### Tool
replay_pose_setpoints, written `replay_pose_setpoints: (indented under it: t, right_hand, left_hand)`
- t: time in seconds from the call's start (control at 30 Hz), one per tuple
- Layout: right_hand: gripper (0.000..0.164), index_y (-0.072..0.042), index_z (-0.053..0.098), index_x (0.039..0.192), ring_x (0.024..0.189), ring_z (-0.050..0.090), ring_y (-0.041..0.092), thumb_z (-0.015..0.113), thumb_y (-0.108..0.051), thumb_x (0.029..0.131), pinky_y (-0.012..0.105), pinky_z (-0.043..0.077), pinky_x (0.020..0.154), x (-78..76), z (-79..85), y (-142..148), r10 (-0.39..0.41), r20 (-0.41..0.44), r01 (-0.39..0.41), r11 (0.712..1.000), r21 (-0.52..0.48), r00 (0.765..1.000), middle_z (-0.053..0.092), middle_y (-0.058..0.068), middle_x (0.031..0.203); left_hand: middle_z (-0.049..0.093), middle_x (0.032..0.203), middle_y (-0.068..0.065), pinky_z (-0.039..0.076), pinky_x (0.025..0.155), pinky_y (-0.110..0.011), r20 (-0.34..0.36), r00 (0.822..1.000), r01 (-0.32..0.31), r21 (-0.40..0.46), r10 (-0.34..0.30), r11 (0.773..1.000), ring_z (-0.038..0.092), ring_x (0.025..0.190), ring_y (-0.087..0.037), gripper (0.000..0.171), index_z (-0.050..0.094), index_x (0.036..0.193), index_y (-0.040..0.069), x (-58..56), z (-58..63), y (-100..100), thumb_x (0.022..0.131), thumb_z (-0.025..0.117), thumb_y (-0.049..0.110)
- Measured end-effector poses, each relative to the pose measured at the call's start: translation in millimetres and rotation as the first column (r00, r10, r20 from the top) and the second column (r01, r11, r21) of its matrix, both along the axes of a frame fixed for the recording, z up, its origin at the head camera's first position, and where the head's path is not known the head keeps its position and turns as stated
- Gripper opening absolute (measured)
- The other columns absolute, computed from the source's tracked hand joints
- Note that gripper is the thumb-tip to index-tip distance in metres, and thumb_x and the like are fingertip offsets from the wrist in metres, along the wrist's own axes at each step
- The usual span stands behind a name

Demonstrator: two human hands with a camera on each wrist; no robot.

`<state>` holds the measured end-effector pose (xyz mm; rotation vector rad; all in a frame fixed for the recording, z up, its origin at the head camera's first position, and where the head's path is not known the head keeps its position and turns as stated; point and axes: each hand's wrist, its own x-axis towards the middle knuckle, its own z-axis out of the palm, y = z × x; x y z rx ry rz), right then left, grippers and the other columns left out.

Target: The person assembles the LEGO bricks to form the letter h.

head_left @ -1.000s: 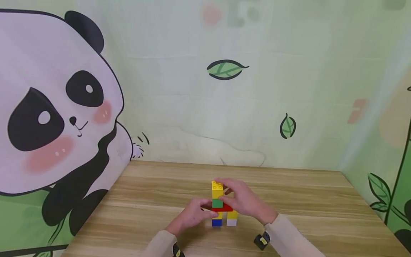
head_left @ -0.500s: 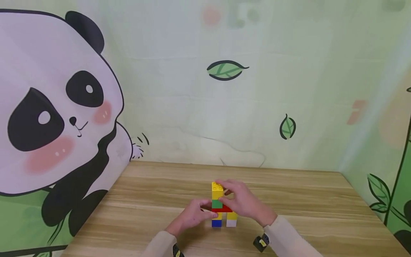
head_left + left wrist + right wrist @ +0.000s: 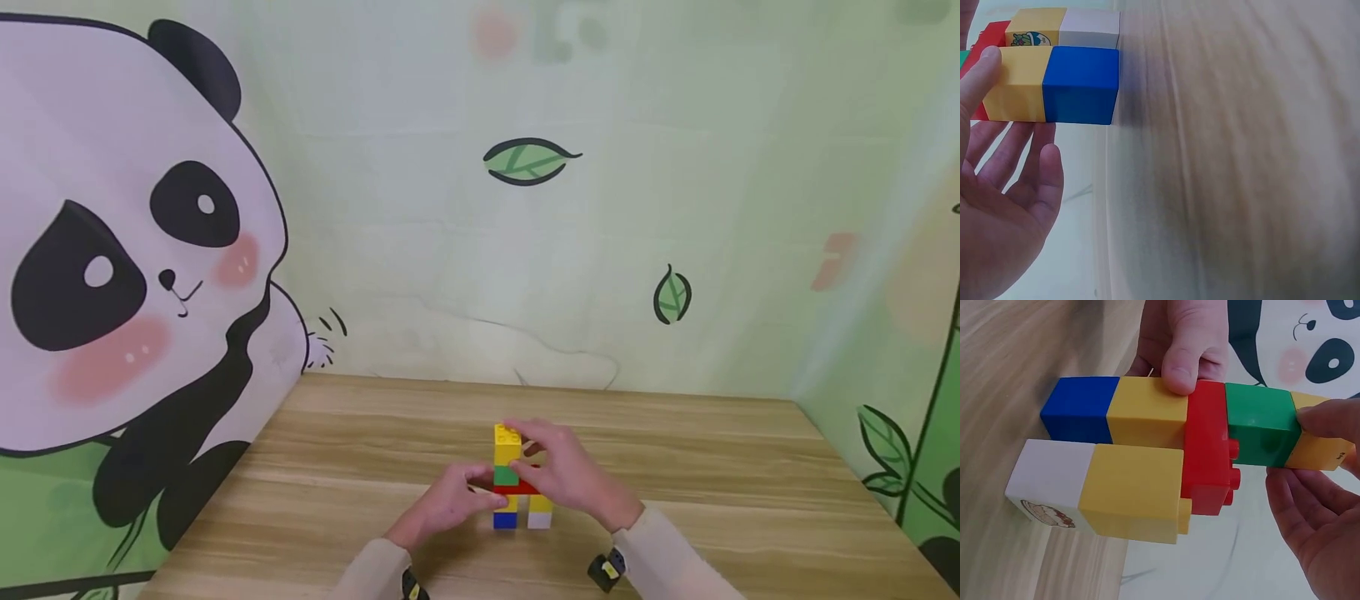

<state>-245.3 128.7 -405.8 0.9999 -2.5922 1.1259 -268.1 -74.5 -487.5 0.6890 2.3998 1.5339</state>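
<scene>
A toy brick build stands on the wooden table. One leg is a yellow brick (image 3: 1019, 94) on a blue brick (image 3: 1082, 87); the other is a yellow brick (image 3: 1132, 490) on a white brick (image 3: 1050, 478). Across them lies a red brick (image 3: 1207, 456), with studs showing. Above the blue leg, a green brick (image 3: 1260, 422) carries the top yellow brick (image 3: 1317, 453). My left hand (image 3: 450, 500) grips the blue leg's yellow brick, its thumb close to the red one. Around the top yellow brick, my right hand (image 3: 566, 471) has thumb and fingers on opposite sides, by the green seam.
The wooden table (image 3: 360, 433) reaches back to a pale green printed backdrop (image 3: 420, 250). A large panda (image 3: 202, 275) is printed at the left, leaves elsewhere. Small black devices, one by the right cuff (image 3: 606, 571), sit at both wrists.
Both hands keep their hold on the same bricks. The build stands in the same place, and the head view has shifted only very slightly.
</scene>
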Motion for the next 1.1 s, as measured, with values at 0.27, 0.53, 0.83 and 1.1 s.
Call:
replay_pose_setpoints:
  t: [0.27,0.53,0.83,1.1]
  right_hand:
    - [0.052,-0.008,0.054,0.132,0.094,0.06,0.016,0.071,-0.004,0.083,0.029,0.052,0.081,1.6,-2.3,-3.6,-0.015,-0.005,0.015,1.0,-0.024,1.0,0.06,0.004,0.118]
    - [0.054,-0.008,0.052,0.133,0.092,0.06,0.015,0.072,-0.006,0.083,0.033,0.053,0.08,2.1,-4.7,-3.6,-0.037,-0.036,0.037,0.999,-0.001,0.999,0.06,0.005,0.119]
    - [0.054,-0.006,0.051,0.134,0.09,0.061,0.017,0.072,-0.007,0.084,0.033,0.053,0.079,2.1,-6.9,-1.4,-0.036,-0.043,0.037,0.999,0.012,0.998,0.06,0.006,0.119]
    - [0.061,-0.012,0.044,0.141,0.089,0.06,0.015,0.071,-0.011,0.086,0.028,0.053,0.077,3.8,-6.8,-1.0,-0.05,-0.063,0.054,0.996,0.067,0.997,0.059,0.004,0.119]
  left_hand:
    - [0.068,0.099,0.008,0.049,0.082,-0.033,0.009,1.0,-0.009,-0.02,0.009,1.0,0.061,0.092,-0.011,0.025,0.07,0.106,0.021,1.0,1.9,-2.5,0.084,0.072,0.031]
    - [0.068,0.099,0.007,0.049,0.081,-0.033,0.013,1.0,-0.015,-0.021,0.016,1.0,0.061,0.093,-0.012,0.026,0.07,0.107,0.02,0.6,1.6,-1.2,0.084,0.072,0.031]
    - [0.069,0.1,0.006,0.05,0.08,-0.032,-0.008,1.0,-0.008,-0.007,0.008,1.0,0.062,0.094,-0.012,0.026,0.07,0.108,0.018,2.9,1.6,0.3,0.084,0.072,0.03]
    - [0.068,0.101,0.007,0.05,0.08,-0.03,-0.02,1.0,0.011,-0.001,-0.011,1.0,0.061,0.094,-0.012,0.027,0.068,0.111,0.018,3.3,-0.8,0.0,0.086,0.07,0.029]
